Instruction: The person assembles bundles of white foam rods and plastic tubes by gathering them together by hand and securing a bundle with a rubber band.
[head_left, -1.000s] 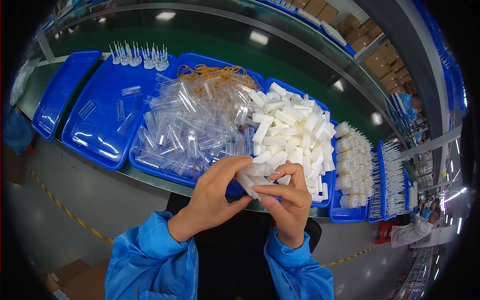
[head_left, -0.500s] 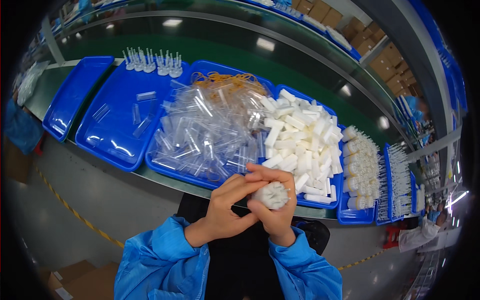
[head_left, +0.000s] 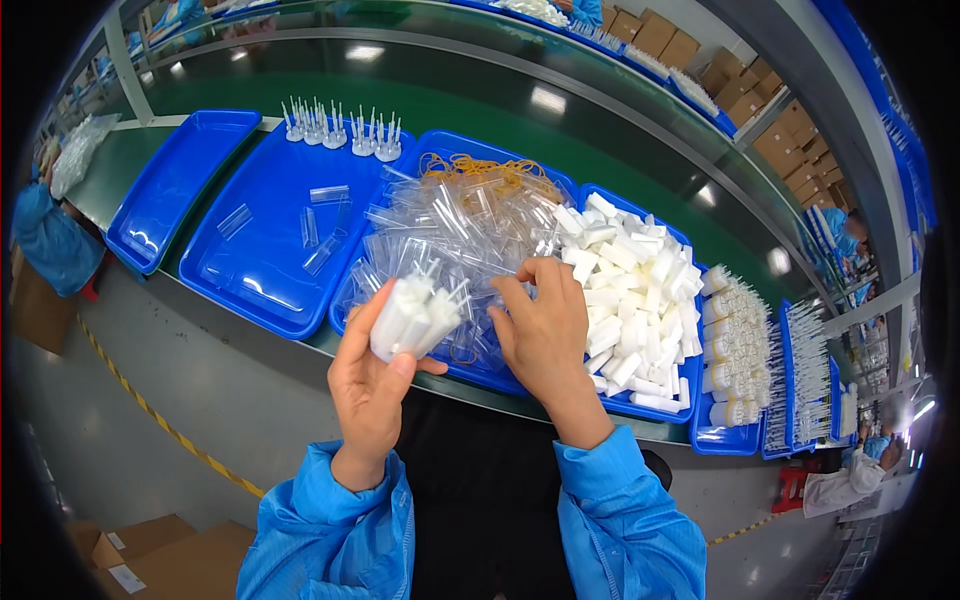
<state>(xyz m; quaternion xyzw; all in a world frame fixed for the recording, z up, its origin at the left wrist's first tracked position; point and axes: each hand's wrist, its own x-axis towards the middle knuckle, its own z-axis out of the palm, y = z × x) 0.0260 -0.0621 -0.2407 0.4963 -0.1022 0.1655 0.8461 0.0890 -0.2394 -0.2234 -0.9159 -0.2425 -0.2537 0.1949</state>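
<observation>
Over the near edge of the sleeve tray [head_left: 487,377], the left hand [head_left: 366,400] clasps a white bundle [head_left: 418,318] between fingers and thumb, while at the tray's right side the right hand [head_left: 550,342] hangs half-open, thumb and forefinger parted, nothing visibly held.

Grey floor [head_left: 60,440] bore yellow-black tape [head_left: 160,422]. Green belt [head_left: 460,90] lay beyond the bench [head_left: 98,195], with white reflections [head_left: 548,99]. Brown boxes [head_left: 657,32] were stacked upper right; carton [head_left: 190,560] sat lower left. Tube lamp [head_left: 921,411] glowed far right; red stool [head_left: 791,489] below.
</observation>
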